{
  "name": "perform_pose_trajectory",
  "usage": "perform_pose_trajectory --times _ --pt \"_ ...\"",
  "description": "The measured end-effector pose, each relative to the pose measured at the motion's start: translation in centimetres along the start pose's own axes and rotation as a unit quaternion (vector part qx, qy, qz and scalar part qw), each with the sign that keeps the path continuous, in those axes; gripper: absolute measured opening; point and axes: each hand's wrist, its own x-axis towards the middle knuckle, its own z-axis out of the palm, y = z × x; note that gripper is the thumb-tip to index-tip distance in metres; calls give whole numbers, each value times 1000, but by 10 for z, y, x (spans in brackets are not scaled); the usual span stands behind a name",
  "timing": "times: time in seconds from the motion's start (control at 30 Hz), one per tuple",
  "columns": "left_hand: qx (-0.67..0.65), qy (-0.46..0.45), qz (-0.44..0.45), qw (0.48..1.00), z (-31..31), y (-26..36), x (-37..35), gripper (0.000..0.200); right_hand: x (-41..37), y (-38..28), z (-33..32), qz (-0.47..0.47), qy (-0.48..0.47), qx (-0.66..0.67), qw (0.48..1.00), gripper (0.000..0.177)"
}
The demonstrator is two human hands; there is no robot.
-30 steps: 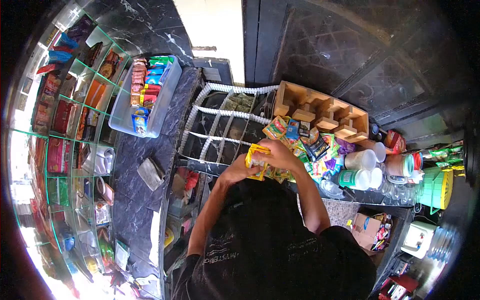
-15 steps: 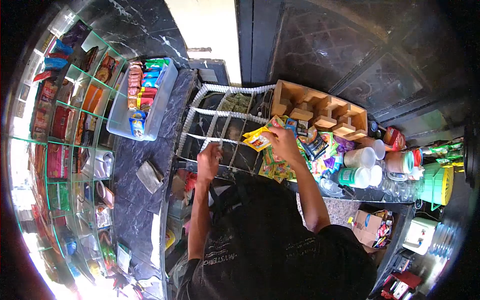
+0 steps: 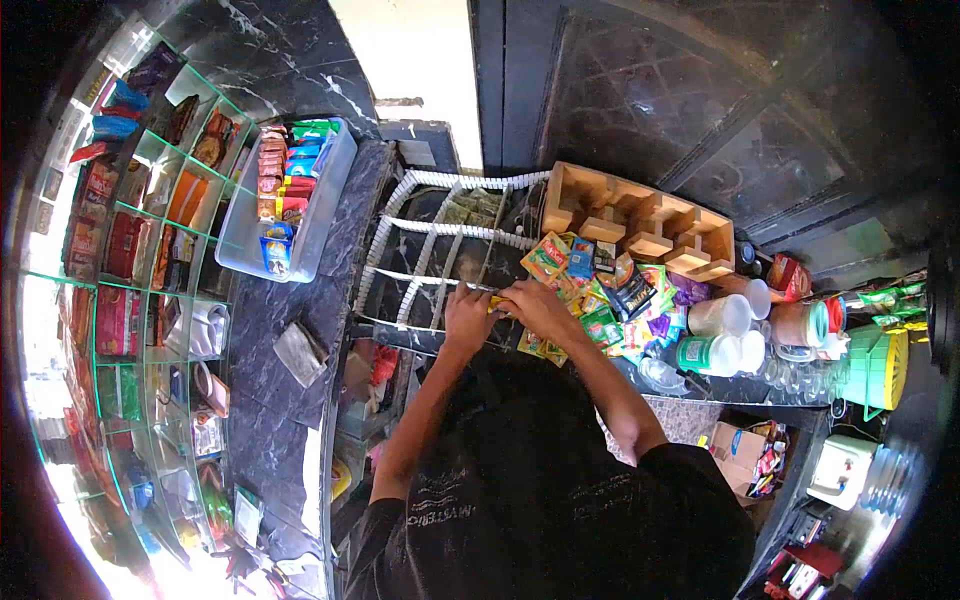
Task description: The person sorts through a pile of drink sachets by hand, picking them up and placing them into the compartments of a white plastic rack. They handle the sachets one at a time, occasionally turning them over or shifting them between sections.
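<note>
My left hand and my right hand meet over the front edge of the white-framed divided rack. Between their closed fingers is a yellow packet, mostly covered by the hands. Just right of my right hand lies a pile of colourful sachets, green, orange, blue and black among them. Some dark green packets lie in a back compartment of the rack.
A wooden compartment box stands behind the sachets. Plastic jars are at the right. On the left are a clear bin of packets, a folded cloth and glass shelves of goods.
My right hand has moved left and down with the yellow packet. My left hand has moved right to meet it, and both now hold the packet.
</note>
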Motion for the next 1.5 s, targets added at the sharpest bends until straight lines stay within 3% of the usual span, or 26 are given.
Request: perform_pose_trajectory --times 0.5,0.57,0.8,0.87,0.9,0.97,1.03,1.07,1.1,1.13,1.17,1.2,1.23,1.3,1.37,1.5 --pt "48 -1 10 999 -4 -13 16 33 4 11 0 66 -18 -11 998 25" --pt "45 56 23 997 2 -15 17 33 3 15 7 49 16 -8 999 25" --pt "17 68 32 997 -6 -8 25 36 -16 9 5 47 80 7 996 36" --pt "-2 89 31 996 -16 -1 24 35 -27 -6 -4 37 177 17 983 33" --pt "-18 111 27 993 -17 0 22 35 -33 -7 -7 42 178 16 983 33" --pt "-48 120 35 991 -23 -1 17 28 -47 -7 -12 159 129 78 976 30" --pt "-95 69 -93 989 -35 2 12 20 -63 7 -3 197 148 149 958 28" --pt "-255 50 -151 954 -44 3 10 13 -72 14 4 234 203 150 939 30" --pt "-465 76 -122 874 -77 27 13 5 -82 19 8 271 258 151 915 31" --pt "-599 23 -99 794 -123 49 10 7 -93 23 8 292 291 170 895 31" --pt "-611 -10 -72 788 -167 71 4 12 -103 27 10 300 298 167 891 31" --pt "-607 -23 11 795 -202 84 -11 8 -111 34 13 353 331 175 858 29" --pt "-691 -33 161 704 -228 96 -18 9 -118 40 16 404 362 183 820 27" --pt "-753 -80 295 583 -262 119 -36 9 -131 50 19 420 355 149 821 25" --pt "-778 -94 337 522 -276 137 -52 8 -136 54 19 462 327 80 820 27" --pt "-790 -79 339 505 -273 146 -55 8 -135 65 28 469 342 115 806 32"
